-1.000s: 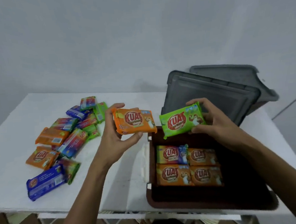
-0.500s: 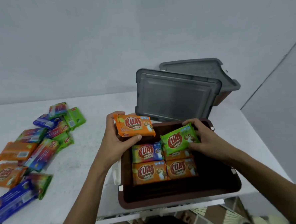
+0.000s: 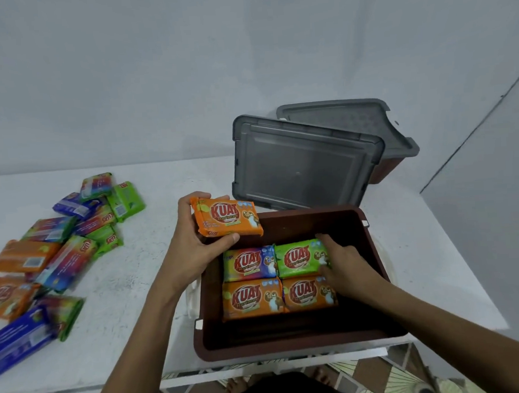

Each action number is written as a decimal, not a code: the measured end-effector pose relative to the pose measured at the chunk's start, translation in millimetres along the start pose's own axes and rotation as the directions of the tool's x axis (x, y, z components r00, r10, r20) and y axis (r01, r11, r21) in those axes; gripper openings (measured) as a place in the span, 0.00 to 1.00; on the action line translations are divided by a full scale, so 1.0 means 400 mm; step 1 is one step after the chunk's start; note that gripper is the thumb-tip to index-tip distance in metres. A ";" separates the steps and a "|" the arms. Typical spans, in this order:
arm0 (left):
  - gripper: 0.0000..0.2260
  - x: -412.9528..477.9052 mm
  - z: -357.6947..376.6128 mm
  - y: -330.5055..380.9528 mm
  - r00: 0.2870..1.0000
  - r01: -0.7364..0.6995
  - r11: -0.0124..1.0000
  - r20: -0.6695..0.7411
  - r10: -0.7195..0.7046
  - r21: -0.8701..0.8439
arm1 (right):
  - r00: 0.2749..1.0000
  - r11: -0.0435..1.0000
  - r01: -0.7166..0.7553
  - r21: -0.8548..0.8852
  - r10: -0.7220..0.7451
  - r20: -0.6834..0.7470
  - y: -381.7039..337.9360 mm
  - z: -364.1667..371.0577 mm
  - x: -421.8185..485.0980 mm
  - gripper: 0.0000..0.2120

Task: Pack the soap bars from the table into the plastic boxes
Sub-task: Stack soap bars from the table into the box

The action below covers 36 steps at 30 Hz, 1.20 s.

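Observation:
A brown plastic box [image 3: 375,268] stands open at the table's front edge. Inside lie a multicolour soap bar [image 3: 248,263], a green soap bar [image 3: 298,258] and two orange bars [image 3: 252,298] in front of them. My right hand [image 3: 346,265] reaches into the box and its fingers curl round the right end of the green bar, which lies flat on the others. My left hand [image 3: 194,249] grips an orange soap bar [image 3: 227,220] above the box's far left corner. A pile of several soap bars [image 3: 58,248] lies on the table to the left.
A grey lid [image 3: 305,163] leans behind the brown box, against a second box with a grey lid [image 3: 338,115] at the back right. The white table [image 3: 153,263] ends just in front of the box. A wall rises close behind.
My right hand lowered the green bar from above the box down onto the bars inside. My left hand kept the orange bar near the box's far left corner. The view shifted right.

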<state>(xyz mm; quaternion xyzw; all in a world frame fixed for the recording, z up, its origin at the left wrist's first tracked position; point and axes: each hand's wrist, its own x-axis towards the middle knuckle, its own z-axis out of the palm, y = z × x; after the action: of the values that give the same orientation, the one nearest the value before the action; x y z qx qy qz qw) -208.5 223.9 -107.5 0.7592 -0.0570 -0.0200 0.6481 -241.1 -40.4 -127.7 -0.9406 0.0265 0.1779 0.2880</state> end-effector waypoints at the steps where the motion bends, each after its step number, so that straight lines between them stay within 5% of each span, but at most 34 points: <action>1: 0.31 -0.001 0.001 -0.001 1.000 0.001 1.000 -0.001 -0.001 0.001 | 1.000 0.999 -0.006 -0.049 0.007 0.006 -0.002 0.003 0.001 0.29; 14: 0.32 -0.002 0.004 -0.012 0.999 0.003 0.999 0.040 -0.005 0.033 | 0.993 0.896 0.114 -0.430 -0.089 0.077 0.000 -0.005 0.035 0.21; 18: 0.32 -0.006 0.007 -0.003 0.998 0.000 0.998 0.062 -0.005 0.070 | 0.976 0.899 0.155 -0.410 -0.203 -0.075 -0.044 -0.040 0.017 0.18; 20: 0.31 -0.009 0.013 0.009 0.997 -0.005 0.998 0.077 0.000 0.059 | 0.947 0.938 0.235 -0.255 -0.280 -0.159 -0.073 -0.051 0.018 0.17; 22: 0.30 -0.016 0.024 0.025 0.995 -0.014 0.999 0.098 0.010 0.036 | 0.947 0.946 0.313 0.085 -0.304 -0.104 -0.100 -0.054 0.021 0.19; 25: 0.29 -0.030 0.036 0.043 0.991 -0.028 0.999 0.128 0.025 0.026 | 0.945 0.739 0.237 0.631 -0.327 0.027 -0.135 -0.048 0.018 0.23; 27: 0.30 -0.035 0.035 0.047 0.991 -0.039 0.998 0.132 0.033 0.044 | 0.950 0.572 0.129 0.810 -0.306 0.065 -0.145 -0.041 0.013 0.24; 31: 0.30 -0.037 0.021 0.043 0.987 -0.053 0.989 0.155 0.031 0.135 | 0.941 0.421 0.007 0.907 -0.310 0.136 -0.137 -0.044 0.000 0.24; 36: 0.35 -0.046 -0.003 0.018 0.987 -0.103 0.917 0.152 0.047 0.385 | 0.965 0.553 0.049 0.832 -0.240 0.102 -0.092 -0.078 -0.036 0.24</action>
<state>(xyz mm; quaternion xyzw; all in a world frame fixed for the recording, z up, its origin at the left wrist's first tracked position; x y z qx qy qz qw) -227.0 225.8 -100.9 0.8674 -0.1342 -0.0364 0.4778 -239.0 -27.6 -79.2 -0.6732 -0.0011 0.2158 0.7073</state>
